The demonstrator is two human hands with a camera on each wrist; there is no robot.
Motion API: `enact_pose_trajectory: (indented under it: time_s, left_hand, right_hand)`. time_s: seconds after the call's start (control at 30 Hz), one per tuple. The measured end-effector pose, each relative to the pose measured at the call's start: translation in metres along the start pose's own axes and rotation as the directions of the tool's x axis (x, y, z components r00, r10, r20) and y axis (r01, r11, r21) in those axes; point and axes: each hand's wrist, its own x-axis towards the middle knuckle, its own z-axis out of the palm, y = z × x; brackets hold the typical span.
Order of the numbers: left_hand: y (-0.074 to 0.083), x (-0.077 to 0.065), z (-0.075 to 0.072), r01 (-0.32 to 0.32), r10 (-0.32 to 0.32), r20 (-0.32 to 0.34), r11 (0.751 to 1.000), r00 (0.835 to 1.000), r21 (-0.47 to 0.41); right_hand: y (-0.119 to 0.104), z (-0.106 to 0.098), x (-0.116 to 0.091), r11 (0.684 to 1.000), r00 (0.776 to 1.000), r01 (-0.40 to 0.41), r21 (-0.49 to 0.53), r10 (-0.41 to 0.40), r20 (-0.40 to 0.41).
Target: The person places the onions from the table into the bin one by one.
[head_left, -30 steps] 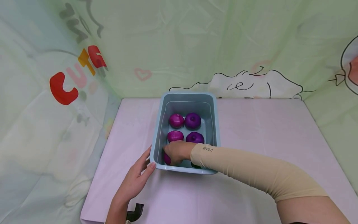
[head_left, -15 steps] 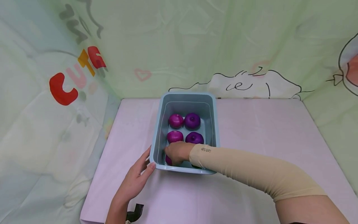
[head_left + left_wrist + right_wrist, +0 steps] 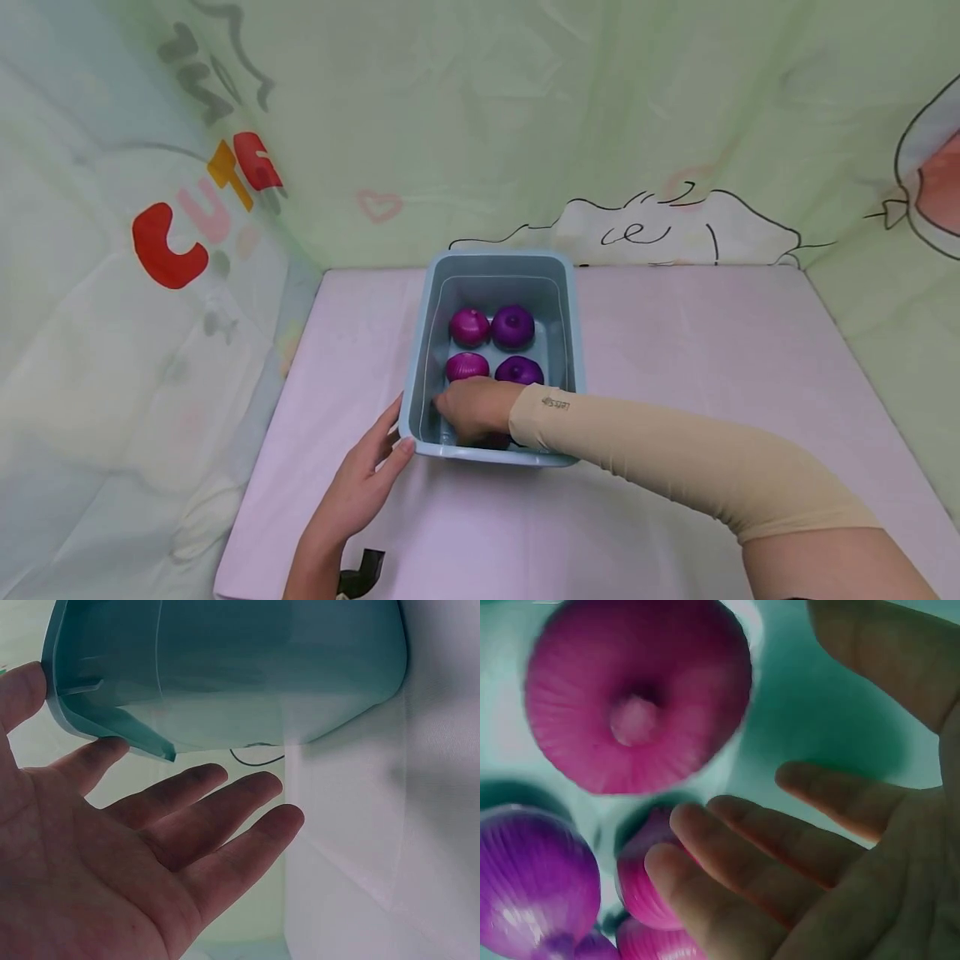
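Observation:
A light blue plastic bin [image 3: 498,287] holds several purple onions. Two stand at its far end, a magenta one [image 3: 469,327] and a darker one [image 3: 513,327]; a striped onion [image 3: 467,367] and another dark onion [image 3: 519,369] sit just nearer. My right hand [image 3: 476,408] is down inside the near part. In the right wrist view its fingers are extended and loosely spread, apart from a large magenta onion [image 3: 637,697] lying before the palm. My left hand [image 3: 367,479] touches the bin's near left corner with thumb and forefinger, its other fingers stretched beneath the rim.
The bin stands on a table covered in pale pink cloth [image 3: 690,333]. Printed curtains rise behind [image 3: 480,125] and at the left side [image 3: 90,350]. A black strap piece [image 3: 362,573] shows by my left wrist.
An onion that showed at the left of my right hand now shows under its right side, near the bin's front wall. My left hand stays at the corner.

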Motion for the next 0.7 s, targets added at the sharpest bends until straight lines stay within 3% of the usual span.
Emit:
enact_pose_trajectory:
  time_s: [0.3, 0.53, 0.7]
  left_hand:
    - [0.000, -0.002, 0.001, 0.004, -0.004, -0.004, 1.000, 1.000, -0.004]
    - [0.002, -0.004, 0.000, -0.001, 0.001, -0.007, 1.000, 1.000, 0.001]
    - [0.003, -0.004, 0.001, 0.003, -0.003, -0.007, 1.000, 1.000, 0.008]
  right_hand:
    - [0.000, -0.016, -0.017, 0.996, 1.000, 0.020, 0.088, -0.019, -0.017]
    - [0.002, -0.031, -0.033, 0.992, 0.991, 0.086, 0.090, -0.076, -0.114]
    - [0.005, -0.042, -0.051, 0.980, 0.978, 0.128, 0.155, -0.099, -0.182]
